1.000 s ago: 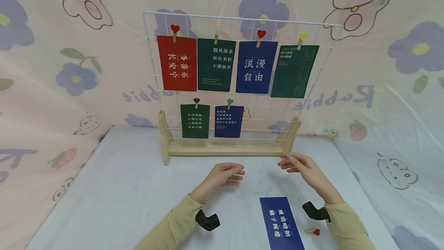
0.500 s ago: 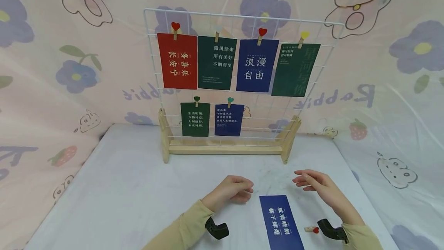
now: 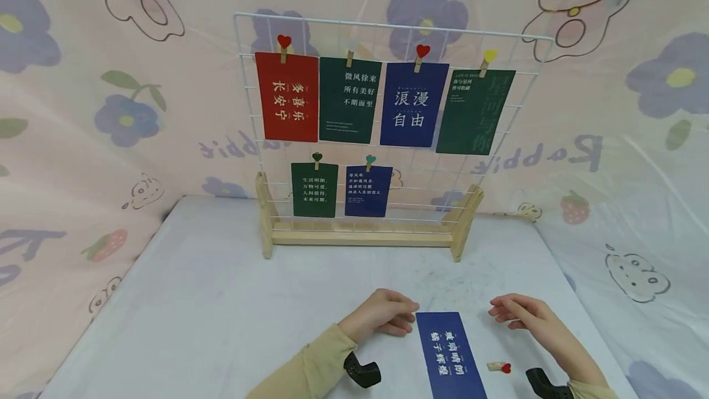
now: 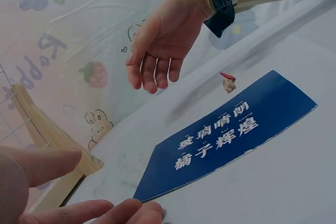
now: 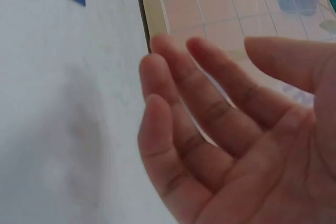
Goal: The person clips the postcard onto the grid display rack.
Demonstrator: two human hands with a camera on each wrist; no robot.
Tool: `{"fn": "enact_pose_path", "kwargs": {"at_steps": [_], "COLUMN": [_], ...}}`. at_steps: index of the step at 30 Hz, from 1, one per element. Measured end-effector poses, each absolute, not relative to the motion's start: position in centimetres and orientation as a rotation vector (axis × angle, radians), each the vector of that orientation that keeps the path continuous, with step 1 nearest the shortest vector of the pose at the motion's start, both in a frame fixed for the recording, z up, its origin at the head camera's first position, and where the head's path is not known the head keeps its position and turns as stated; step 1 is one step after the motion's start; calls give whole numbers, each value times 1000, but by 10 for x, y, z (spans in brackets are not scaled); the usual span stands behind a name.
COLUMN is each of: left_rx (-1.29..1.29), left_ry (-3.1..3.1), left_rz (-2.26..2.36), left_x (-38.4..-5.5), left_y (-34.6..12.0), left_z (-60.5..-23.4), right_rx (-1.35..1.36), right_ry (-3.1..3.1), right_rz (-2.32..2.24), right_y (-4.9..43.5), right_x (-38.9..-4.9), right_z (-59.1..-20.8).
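Note:
A long blue card [image 3: 450, 354] with white characters lies flat on the white table [image 3: 210, 306], near the front edge. My left hand [image 3: 394, 318] rests just left of the card's far corner, fingers loosely curled and empty. In the left wrist view its fingertips [image 4: 137, 209] sit at that corner of the blue card [image 4: 226, 135]. My right hand [image 3: 512, 313] hovers right of the card, fingers relaxed, holding nothing; the right wrist view shows its bare palm [image 5: 236, 135]. A small wooden clip with a red heart [image 3: 498, 367] lies between the card and the right wrist.
A white wire grid [image 3: 388, 36] on a wooden base [image 3: 360, 239] stands at the back of the table, with several cards clipped to it in two rows. Printed fabric walls close in the table on all sides.
Both hands have drawn back from the stand's base toward the near edge and lowered beside the blue card. The card and clip have not moved.

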State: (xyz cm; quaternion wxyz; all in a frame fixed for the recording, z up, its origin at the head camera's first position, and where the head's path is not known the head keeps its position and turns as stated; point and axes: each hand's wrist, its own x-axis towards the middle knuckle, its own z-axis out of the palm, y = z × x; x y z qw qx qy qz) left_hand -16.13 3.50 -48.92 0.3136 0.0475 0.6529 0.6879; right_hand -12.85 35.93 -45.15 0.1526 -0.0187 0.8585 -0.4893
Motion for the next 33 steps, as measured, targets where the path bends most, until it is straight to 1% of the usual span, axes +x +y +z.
{"fn": "enact_pose_path", "kwargs": {"at_steps": [7,13,21,33], "left_rx": [124,114,106,138], "left_ry": [1748,1737,1770,2023], "left_rz": [1816,1844,1871,1854], "left_x": [-161,-162,-162,-162], "left_y": [38,39,42,57], "left_z": [-493,-496,-498,-509], "right_rx": [10,-2,12,9], "right_ry": [2331,2234,2206,2177], "right_rz": [-1400,-1424,-1404,-1393], "right_y": [377,386,387,384], "right_x": [-119,-113,-109,-107], "right_z": [-456,-459,-466,-472]}}
